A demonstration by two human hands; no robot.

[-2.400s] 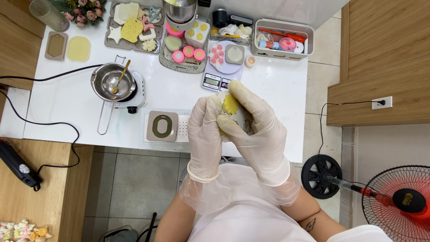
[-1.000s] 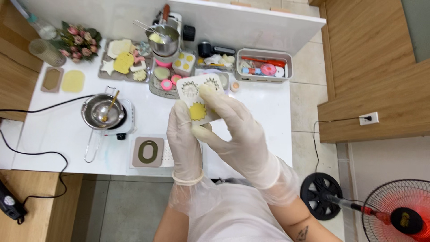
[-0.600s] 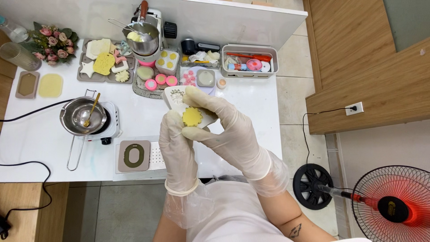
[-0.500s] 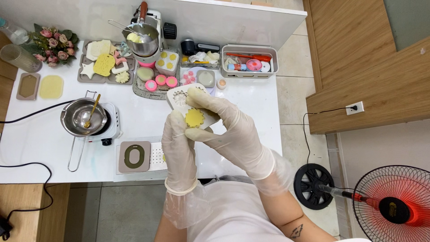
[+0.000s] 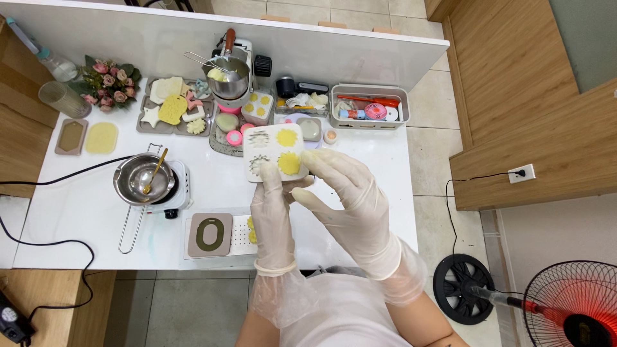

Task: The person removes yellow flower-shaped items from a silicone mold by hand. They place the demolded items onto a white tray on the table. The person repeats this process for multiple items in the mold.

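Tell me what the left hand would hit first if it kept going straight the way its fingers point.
The left hand points up the table, its fingers already on the white flower mould. Past that, probably the green soap tray and the mixer bowl, though height above the table is unclear.

We have a single view, from a camera worn on the head, facing almost straight down onto the white table (image 5: 71,212) from well above. Our own torso fills the frame at 6 o'clock, and the table's far edge and the white wall panel (image 5: 360,54) run toward 12 o'clock. The view is wide enough to take in floor tiles (image 5: 443,167) at 3 o'clock and a standing fan (image 5: 572,308) near 4 o'clock.
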